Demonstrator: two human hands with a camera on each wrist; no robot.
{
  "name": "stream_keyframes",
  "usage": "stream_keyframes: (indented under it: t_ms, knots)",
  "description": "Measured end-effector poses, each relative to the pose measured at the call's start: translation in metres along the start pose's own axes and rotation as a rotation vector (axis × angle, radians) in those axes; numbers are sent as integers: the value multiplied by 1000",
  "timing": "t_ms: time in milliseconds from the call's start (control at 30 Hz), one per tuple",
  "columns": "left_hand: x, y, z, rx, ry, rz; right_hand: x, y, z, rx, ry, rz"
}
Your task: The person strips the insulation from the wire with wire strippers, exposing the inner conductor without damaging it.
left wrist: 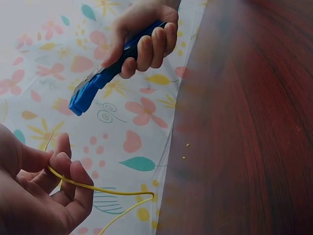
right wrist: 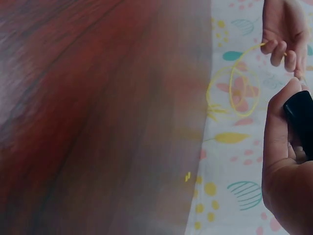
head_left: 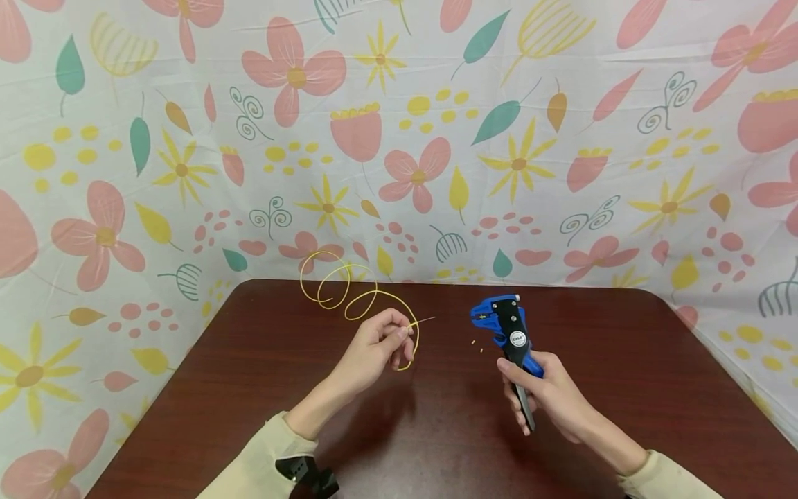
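My left hand [head_left: 380,339] pinches a thin yellow wire [head_left: 418,336] near one end, between thumb and fingertips. Past the fingers, a short bare, stripped tip [head_left: 427,319] points right. The rest of the wire loops back behind the hand in loose coils. In my right hand [head_left: 557,398] is a blue and black wire stripper [head_left: 512,322], gripped by its handles with the head tilted up and left. The stripper's head is apart from the wire tip, to its right. The right wrist view shows only the dark handle end [right wrist: 301,115] in that hand.
Two tiny yellow bits of insulation [head_left: 472,342] lie on the dark brown wooden table [head_left: 449,436] between the hands. A flower-printed cloth [head_left: 418,229] hangs behind the table's far edge. The wire's coils [head_left: 324,301] reach over that edge in the head view.
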State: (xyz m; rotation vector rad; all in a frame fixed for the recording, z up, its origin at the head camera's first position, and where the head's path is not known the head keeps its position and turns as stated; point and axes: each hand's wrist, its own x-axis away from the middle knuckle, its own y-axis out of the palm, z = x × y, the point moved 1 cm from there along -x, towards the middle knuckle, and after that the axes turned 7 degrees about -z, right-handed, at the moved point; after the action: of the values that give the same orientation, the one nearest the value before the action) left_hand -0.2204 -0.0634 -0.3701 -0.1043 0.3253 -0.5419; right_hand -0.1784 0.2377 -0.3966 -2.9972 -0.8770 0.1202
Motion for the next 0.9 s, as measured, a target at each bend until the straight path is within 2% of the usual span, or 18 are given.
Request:
stream_keyframes:
  t_ms: [267, 500, 900]
  knots:
    - [-2, 1, -2, -24, -19, 3, 4, -7, 8, -4, 58, -18]
    - [-3, 2, -3, -16, -40, 4, 7, -13, 14, 3, 115, 13]
    - [-3, 5, -7, -7, -45, 1, 8, -21, 20, -49, 203, -2]
